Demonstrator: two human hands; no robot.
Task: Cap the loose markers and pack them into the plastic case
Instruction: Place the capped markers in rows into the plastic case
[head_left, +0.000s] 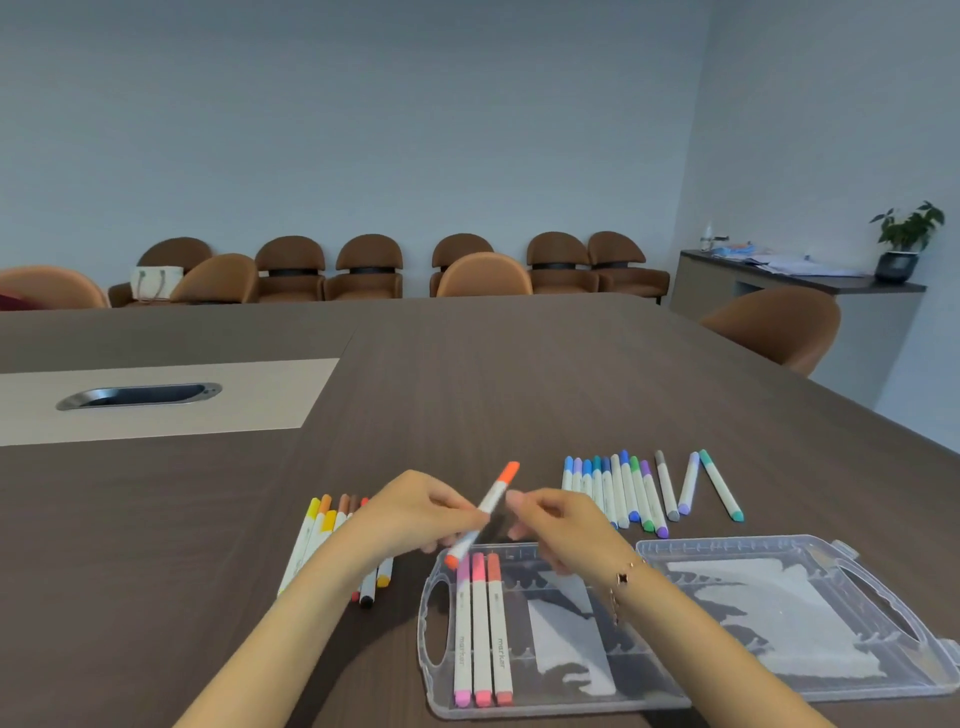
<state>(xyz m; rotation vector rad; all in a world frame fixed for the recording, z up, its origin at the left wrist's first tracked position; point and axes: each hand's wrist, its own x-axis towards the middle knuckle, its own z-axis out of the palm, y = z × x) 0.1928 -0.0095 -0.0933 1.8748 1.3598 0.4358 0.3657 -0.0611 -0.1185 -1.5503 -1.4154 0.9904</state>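
While three pink and red markers (482, 629) already lay side by side in the left slots of the open case (571, 691), most of the work was not done. The left hand (415, 512) held an orange marker (483, 512), capped at both ends, by its middle and tilted above the case's far left corner. The right hand (558, 522) was just beside it with fingers loosely curled; I could not tell if it touched. Warm-colour markers (322, 530) lay left of the case on the table (467, 374), and blue ones (613, 491) behind it, all still unpacked.
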